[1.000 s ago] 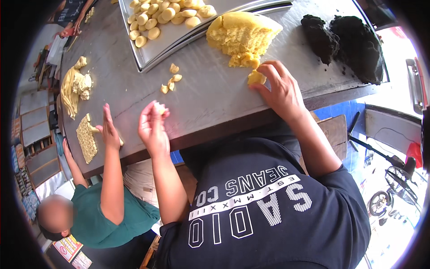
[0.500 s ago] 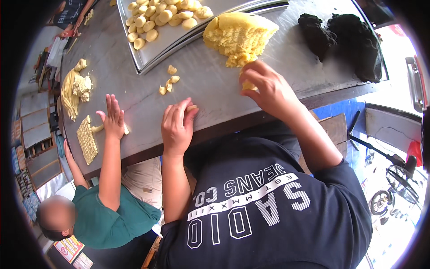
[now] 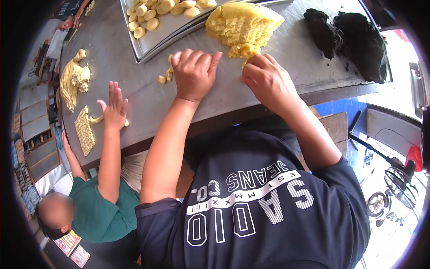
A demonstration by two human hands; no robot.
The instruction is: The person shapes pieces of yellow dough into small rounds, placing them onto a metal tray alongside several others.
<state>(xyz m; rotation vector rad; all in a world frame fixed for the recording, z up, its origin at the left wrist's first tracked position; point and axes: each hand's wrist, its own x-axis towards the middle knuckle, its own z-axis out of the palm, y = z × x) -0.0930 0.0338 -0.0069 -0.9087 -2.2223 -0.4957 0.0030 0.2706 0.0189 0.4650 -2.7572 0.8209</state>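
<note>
My left hand (image 3: 193, 75) is over the metal table, knuckles up, its fingers curled and the thumb pointing right; whatever is under the fingers is hidden. Just left of it, partly covered, lie a few small pale dough pieces (image 3: 163, 79). My right hand (image 3: 268, 77) is closed at the near edge of a large crumbly mound of yellow dough (image 3: 245, 26). A bit of yellow shows by its fingertips, the rest being hidden behind the fingers.
Behind my left hand stands a metal tray (image 3: 142, 50) with many round dough pieces (image 3: 167, 5). Dark, black dough (image 3: 360, 45) lies at the right. To the left, a co-worker's hand (image 3: 115, 107) is over the table near a ridged dough slab (image 3: 84, 131) and a pale dough lump (image 3: 71, 85).
My left hand has moved forward and slightly right, turning palm down beside the small dough pieces. My right hand stays by the yellow mound, its fingers now more closed.
</note>
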